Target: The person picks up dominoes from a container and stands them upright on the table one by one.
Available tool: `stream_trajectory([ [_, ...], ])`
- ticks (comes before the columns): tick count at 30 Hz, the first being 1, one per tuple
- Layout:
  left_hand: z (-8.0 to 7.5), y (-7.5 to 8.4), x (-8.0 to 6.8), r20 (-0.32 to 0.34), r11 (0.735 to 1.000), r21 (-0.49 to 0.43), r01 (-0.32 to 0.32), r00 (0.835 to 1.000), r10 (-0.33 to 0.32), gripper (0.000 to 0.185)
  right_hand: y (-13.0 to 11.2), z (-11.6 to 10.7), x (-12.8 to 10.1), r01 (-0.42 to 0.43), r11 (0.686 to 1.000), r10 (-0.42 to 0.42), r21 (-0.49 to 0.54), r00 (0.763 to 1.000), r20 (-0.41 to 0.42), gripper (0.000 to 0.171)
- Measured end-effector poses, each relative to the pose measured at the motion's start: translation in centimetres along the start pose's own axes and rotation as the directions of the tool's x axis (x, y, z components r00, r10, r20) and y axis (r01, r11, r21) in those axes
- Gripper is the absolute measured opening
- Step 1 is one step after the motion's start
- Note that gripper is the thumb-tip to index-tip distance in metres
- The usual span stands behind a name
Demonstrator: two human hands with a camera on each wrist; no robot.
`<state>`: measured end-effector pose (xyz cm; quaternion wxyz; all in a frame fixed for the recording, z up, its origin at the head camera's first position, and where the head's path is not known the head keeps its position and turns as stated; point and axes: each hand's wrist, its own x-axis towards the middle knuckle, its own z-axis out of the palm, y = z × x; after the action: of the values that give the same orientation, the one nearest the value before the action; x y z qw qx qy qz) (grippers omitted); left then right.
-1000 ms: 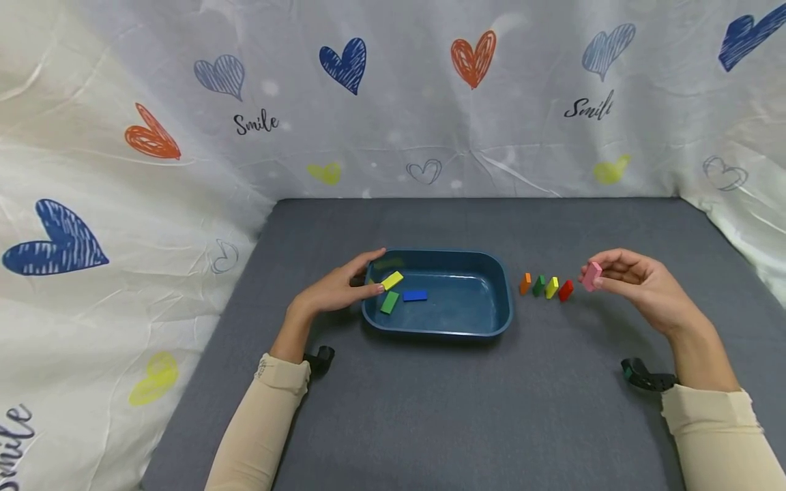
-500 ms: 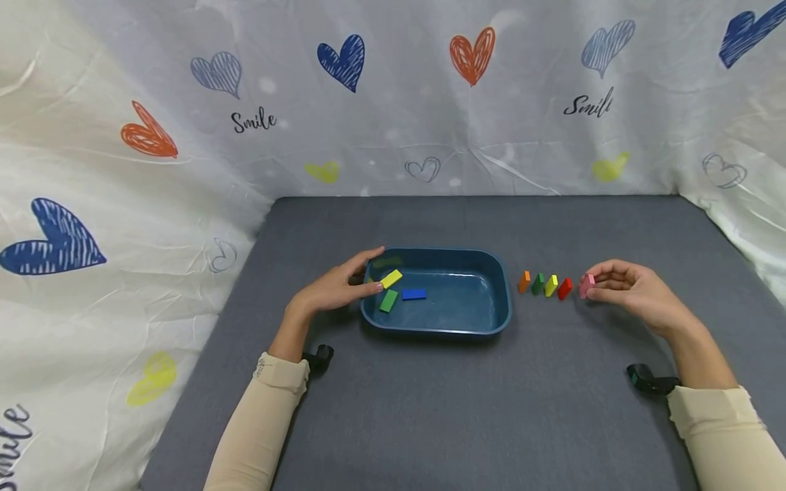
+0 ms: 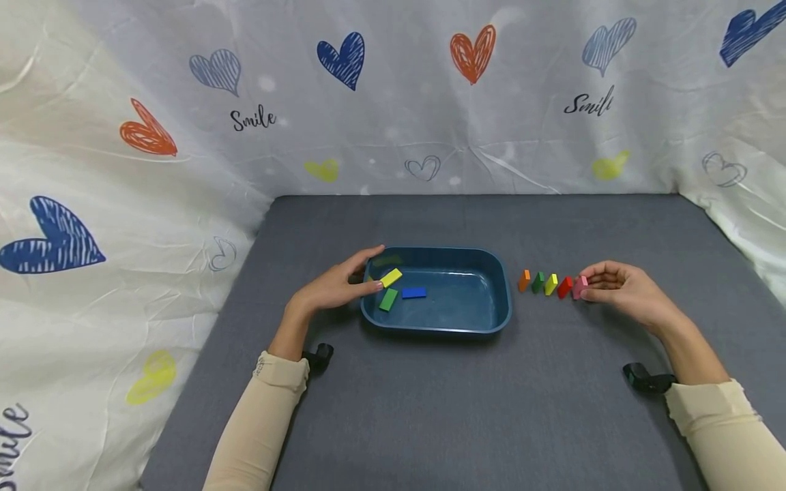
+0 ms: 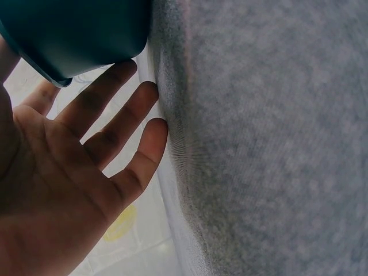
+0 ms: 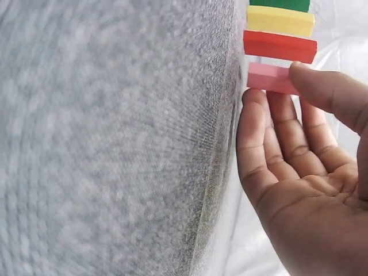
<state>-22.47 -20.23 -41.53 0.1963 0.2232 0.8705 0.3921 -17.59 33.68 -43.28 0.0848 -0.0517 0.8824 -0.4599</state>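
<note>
Pink block [image 3: 580,287] came down closer to the red block [image 3: 565,287], long side upright just right of it, pinched in the nearer right hand's [image 3: 625,291] fingertips, left hand [image 3: 334,287] gripping the tray [image 3: 467,322] way left of it.

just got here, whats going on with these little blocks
A person's right hand pinches a pink block at the end of a line of upright blocks: an orange block, a standing green block, a standing yellow block and a red block. The pink one is not yet released, and a gap separates it from the red one. The left hand rests on the left end of a blue tray holding another yellow block, another green block and a blue block.
</note>
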Motion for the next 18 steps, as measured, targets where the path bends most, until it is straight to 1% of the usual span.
stream_trajectory([
  [12,-0.03,0.11,-0.07,-0.003,1.000,-0.001,-0.003,1.000,0.003,0.074,-0.12,0.32,-0.09,0.010,0.999,-0.010,-0.037,1.000,0.006,0.035],
  [18,0.00,0.10,-0.13,-0.001,1.000,0.004,-0.002,1.000,0.002,0.075,-0.07,0.38,-0.12,0.020,0.999,-0.019,-0.036,1.000,0.012,0.035],
])
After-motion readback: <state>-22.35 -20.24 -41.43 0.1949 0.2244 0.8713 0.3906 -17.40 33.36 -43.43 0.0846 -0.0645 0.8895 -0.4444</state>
